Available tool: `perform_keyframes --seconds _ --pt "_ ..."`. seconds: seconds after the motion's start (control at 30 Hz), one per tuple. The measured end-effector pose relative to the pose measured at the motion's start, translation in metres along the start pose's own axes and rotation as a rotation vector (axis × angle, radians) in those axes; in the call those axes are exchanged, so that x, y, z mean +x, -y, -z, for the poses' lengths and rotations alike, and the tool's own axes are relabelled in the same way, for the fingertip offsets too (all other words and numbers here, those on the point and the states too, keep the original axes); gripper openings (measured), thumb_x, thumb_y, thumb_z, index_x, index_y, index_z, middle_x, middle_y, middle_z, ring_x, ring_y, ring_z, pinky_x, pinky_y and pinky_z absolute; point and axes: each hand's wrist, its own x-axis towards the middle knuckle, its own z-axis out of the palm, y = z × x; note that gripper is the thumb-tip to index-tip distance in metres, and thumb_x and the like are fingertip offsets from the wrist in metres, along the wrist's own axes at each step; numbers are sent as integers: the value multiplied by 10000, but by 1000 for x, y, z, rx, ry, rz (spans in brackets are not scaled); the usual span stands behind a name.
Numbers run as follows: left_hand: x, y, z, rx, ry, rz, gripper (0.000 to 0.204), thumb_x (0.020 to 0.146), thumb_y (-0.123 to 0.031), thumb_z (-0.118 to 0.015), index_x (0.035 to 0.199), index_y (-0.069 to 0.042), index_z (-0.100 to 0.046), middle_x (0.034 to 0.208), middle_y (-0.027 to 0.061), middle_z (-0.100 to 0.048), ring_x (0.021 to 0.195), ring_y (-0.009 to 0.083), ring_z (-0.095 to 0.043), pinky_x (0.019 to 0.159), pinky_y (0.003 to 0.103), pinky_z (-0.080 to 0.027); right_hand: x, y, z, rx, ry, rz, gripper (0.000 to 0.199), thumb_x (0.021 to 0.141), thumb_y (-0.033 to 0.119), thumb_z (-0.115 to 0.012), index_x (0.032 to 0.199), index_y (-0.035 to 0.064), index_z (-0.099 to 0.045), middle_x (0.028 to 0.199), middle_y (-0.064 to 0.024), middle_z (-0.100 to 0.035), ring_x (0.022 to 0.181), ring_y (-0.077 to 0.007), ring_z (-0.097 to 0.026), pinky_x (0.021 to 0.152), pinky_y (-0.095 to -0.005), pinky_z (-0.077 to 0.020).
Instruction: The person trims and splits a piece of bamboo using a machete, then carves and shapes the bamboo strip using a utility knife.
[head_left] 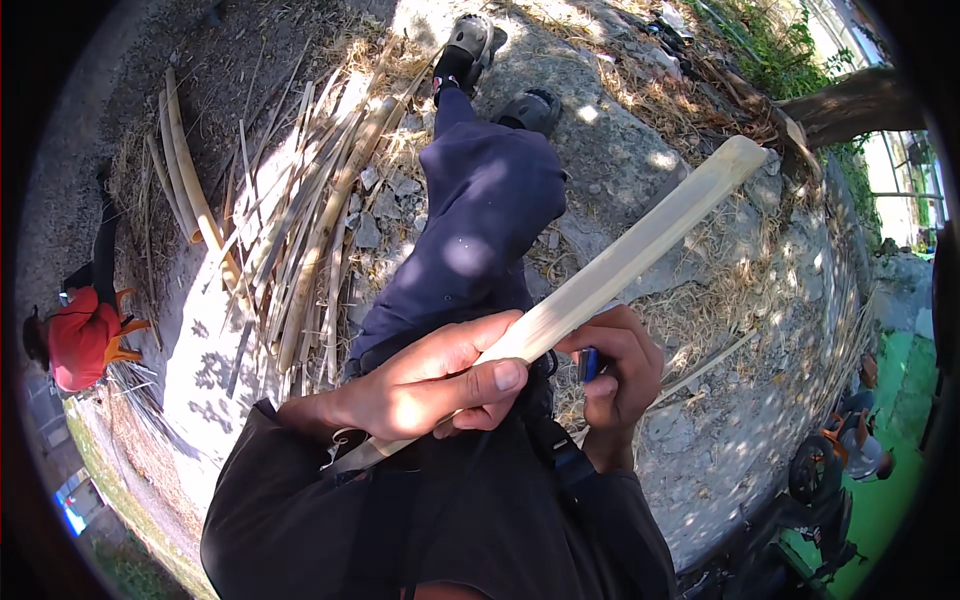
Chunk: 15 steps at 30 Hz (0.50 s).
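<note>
A long, pale split-bamboo strip (640, 250) slants across my lap, its wide far end up toward the right and its near end by my left forearm. My left hand (430, 385) is closed around it, thumb lying along its face. Just right of the strip, my right hand (628, 365) has its fingers curled round a small dark object with a blue end (589, 364). Most of that object is hidden by the fingers, so its kind is unclear. The right fingertips lie close behind the strip; whether they touch it I cannot tell.
Bamboo poles and strips (310, 240) are heaped on the ground to my left. My outstretched legs (480, 190) reach ahead over stony ground. A person in red (80, 340) sits far left. At right are a tree trunk (855, 105), another person (860, 445) and a dark wheel (815, 470).
</note>
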Motion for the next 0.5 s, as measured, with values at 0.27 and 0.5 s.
perform_keyframes --seconds 0.27,0.5 --pt "-1 1 0 82 -10 -61 280 1122 -235 -485 1284 -7 -477 736 -21 -441 597 50 -410 533 243 -360 8 -1 -8 -16 10 53 531 965 521 -652 1053 1 -717 875 -121 -669 708 -252 -682 593 -350 -523" --pt "-6 -17 -3 98 -31 65 248 1117 -239 -495 1214 -12 -468 695 -27 -437 580 53 -431 527 248 -368 14 -5 -10 -116 13 148 480 918 459 -731 1029 -7 -722 871 -126 -672 695 -275 -697 594 -366 -555"
